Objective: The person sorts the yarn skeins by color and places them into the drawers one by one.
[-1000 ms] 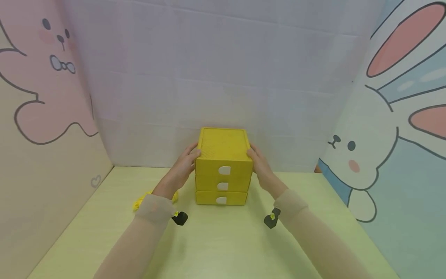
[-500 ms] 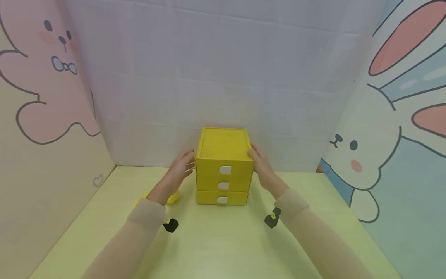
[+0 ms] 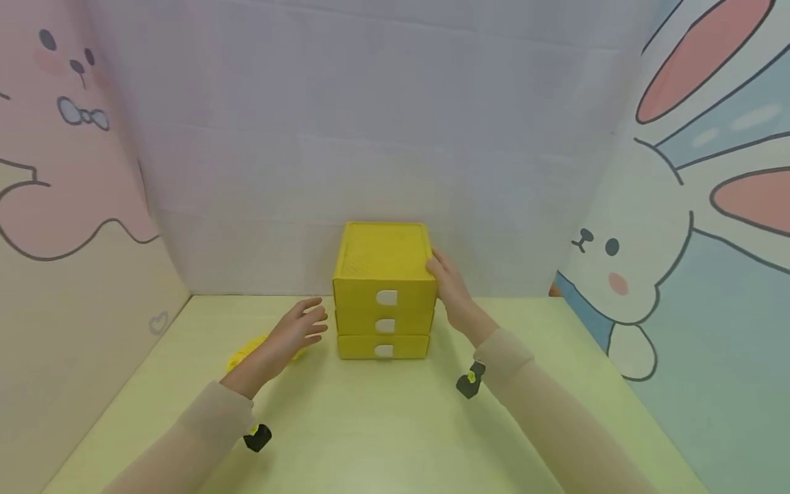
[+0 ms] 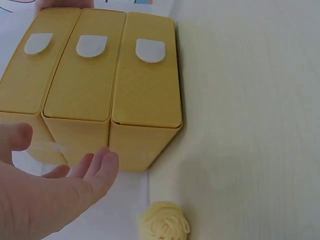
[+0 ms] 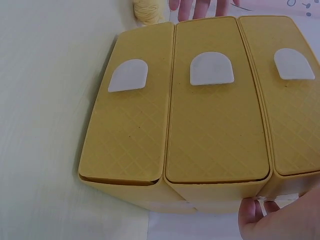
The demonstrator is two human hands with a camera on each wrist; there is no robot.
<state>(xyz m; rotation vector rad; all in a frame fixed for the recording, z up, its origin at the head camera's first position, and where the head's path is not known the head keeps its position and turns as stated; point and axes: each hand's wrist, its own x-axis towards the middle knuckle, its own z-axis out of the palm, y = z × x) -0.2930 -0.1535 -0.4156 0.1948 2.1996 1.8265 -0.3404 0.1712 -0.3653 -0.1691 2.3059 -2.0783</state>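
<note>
A small yellow three-drawer storage box (image 3: pixel 385 250) stands upright against the back wall, its drawers closed and each fitted with a white tab handle (image 3: pixel 387 298). My right hand (image 3: pixel 455 291) rests against the right side of the box, thumb at the top edge and fingers along the side. To the left of the box, my left hand (image 3: pixel 286 343) hovers with fingers spread, holding nothing. In the left wrist view, its fingers (image 4: pixel 102 167) appear in front of the box's side. Partly hidden under my left forearm lies a yellow yarn-like bundle (image 3: pixel 243 353).
The pale yellow table (image 3: pixel 370 425) stretches out in front of the box. A white cloth wall (image 3: pixel 382 123) rises behind it. Side panels with a pink cartoon animal (image 3: pixel 68 151) and a white rabbit (image 3: pixel 642 274) bound the table left and right.
My left hand has let go of the box's left side and moved left and down toward the yellow bundle. My right hand stays at the box. The view has shifted slightly.
</note>
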